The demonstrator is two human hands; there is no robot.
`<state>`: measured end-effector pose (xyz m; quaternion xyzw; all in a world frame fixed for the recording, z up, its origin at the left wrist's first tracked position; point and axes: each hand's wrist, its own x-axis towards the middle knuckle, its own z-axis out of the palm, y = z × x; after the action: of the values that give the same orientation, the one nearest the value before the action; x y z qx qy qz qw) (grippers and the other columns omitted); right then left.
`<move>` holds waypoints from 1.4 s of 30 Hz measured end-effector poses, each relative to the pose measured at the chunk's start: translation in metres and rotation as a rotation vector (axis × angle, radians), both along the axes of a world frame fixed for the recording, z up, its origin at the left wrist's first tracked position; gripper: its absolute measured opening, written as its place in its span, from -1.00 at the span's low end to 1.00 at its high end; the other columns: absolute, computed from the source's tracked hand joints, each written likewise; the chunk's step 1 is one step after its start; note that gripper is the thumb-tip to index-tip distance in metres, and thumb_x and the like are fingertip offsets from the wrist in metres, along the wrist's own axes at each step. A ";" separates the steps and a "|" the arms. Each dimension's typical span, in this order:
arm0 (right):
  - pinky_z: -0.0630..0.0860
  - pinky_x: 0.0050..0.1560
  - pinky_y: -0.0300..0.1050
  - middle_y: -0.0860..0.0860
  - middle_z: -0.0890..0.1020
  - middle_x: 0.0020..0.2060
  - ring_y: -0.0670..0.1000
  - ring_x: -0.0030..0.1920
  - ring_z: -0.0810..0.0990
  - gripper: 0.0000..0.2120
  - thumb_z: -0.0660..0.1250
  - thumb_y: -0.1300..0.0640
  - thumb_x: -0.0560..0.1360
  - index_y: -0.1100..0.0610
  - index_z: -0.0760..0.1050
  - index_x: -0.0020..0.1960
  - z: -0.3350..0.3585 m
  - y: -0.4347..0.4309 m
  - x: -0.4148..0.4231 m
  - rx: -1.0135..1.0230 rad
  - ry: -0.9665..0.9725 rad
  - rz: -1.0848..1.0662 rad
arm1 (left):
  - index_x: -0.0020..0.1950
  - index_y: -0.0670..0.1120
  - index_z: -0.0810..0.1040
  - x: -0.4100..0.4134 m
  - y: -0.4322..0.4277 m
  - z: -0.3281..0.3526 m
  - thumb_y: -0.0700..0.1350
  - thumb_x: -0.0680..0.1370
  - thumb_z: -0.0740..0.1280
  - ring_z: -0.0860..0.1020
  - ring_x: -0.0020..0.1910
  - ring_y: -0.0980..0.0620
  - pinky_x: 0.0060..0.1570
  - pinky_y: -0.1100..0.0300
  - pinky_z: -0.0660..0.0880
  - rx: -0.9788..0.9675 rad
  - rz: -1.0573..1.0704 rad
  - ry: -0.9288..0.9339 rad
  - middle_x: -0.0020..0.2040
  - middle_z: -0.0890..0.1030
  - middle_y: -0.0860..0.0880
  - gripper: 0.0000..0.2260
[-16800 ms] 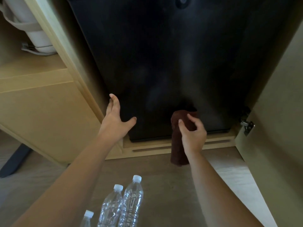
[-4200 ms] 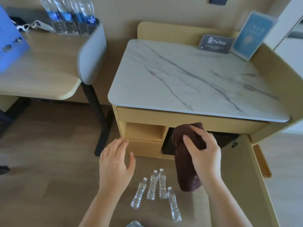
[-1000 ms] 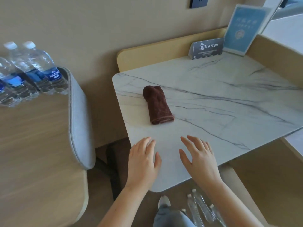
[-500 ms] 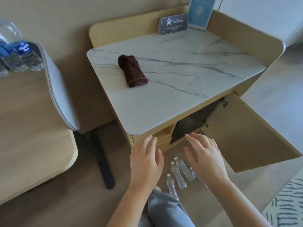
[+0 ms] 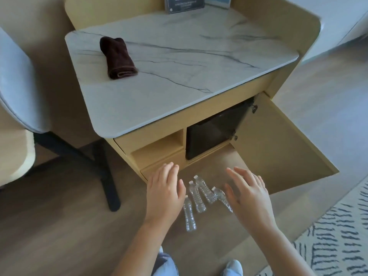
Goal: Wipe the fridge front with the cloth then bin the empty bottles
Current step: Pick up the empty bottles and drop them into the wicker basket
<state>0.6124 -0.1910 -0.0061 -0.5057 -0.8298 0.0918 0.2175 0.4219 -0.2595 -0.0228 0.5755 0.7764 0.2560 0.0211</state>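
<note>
Brown cloth [image 5: 118,57] lies rolled up on the white stone table [image 5: 189,80], near its left edge. Four clear bottles [image 5: 197,198] lie on the wood floor [image 5: 69,226] in front of the black fridge [image 5: 213,136]. Your left hand [image 5: 164,193] and right hand [image 5: 249,196] hang above them, fingers [image 5: 239,175] straight and holding nothing. The cupboard door [image 5: 278,148] stands open on the right.
</note>
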 end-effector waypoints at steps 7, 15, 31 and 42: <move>0.46 0.13 0.23 0.12 0.59 0.05 0.18 0.07 0.57 -0.59 0.12 -0.04 0.47 0.15 0.53 0.17 -0.066 0.034 0.079 -0.112 -0.029 0.127 | 0.15 -0.25 0.55 0.075 -0.002 -0.070 -0.08 0.48 0.12 0.55 0.09 -0.17 0.06 -0.04 0.47 -0.086 0.257 -0.053 0.11 0.58 -0.17 -0.62; 0.47 0.05 0.15 0.08 0.61 -0.06 0.17 -0.10 0.59 -0.65 0.16 0.08 0.41 0.12 0.54 0.12 -0.192 0.039 0.100 -0.187 -0.093 0.175 | 0.16 -0.24 0.53 0.120 -0.015 -0.189 -0.04 0.46 0.11 0.58 0.03 -0.18 -0.02 -0.02 0.49 -0.249 0.311 -0.124 0.11 0.58 -0.17 -0.59; 0.55 -0.03 0.11 0.10 0.61 -0.07 0.22 -0.15 0.58 -0.67 0.31 0.20 0.32 0.14 0.53 0.09 -0.532 0.046 0.068 -0.303 -0.073 0.190 | 0.22 -0.24 0.51 0.119 -0.006 -0.537 0.05 0.42 0.15 0.52 0.12 -0.24 0.09 -0.02 0.44 -0.332 0.488 -0.421 0.16 0.55 -0.20 -0.50; 0.48 -0.03 0.03 0.10 0.53 0.12 0.19 0.11 0.51 -0.61 0.32 0.04 0.46 0.08 0.45 0.27 -0.696 0.061 0.044 -0.540 -0.025 0.140 | 0.39 -0.13 0.33 0.111 0.002 -0.701 -0.13 0.47 0.37 0.40 0.25 -0.12 0.18 0.03 0.37 -0.401 0.506 -0.541 0.27 0.42 -0.12 -0.49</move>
<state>0.6563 -0.1297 -0.7024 -0.4877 -0.8109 0.3183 0.0578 0.5325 -0.2575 -0.7235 0.2630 0.8941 0.2391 0.2723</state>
